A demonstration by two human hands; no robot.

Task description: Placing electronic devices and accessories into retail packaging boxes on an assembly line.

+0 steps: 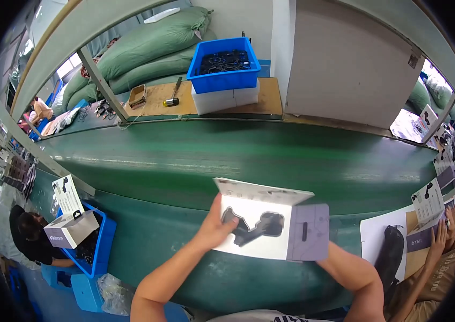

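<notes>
A white and grey-purple cardboard box [262,222] is held up over the green bench in front of me, tilted toward me. Its lid [265,190] stands raised along the far edge. Two joined dark shapes lie on the white panel; I cannot tell if they are parts in cutouts or print. My left hand [218,228] grips the box's left end, thumb over the front by the dark shape. At the right end, the grey panel [309,232] hides my right hand's fingers; only the wrist area [330,253] shows beside it.
A green conveyor belt [249,155] runs across beyond the bench. Left stands a blue crate [106,241] with an open box on it, near another person. A co-worker's hands [439,239] touch a box at right, near a black pouch [390,252]. A blue bin [222,80] of cables stands behind.
</notes>
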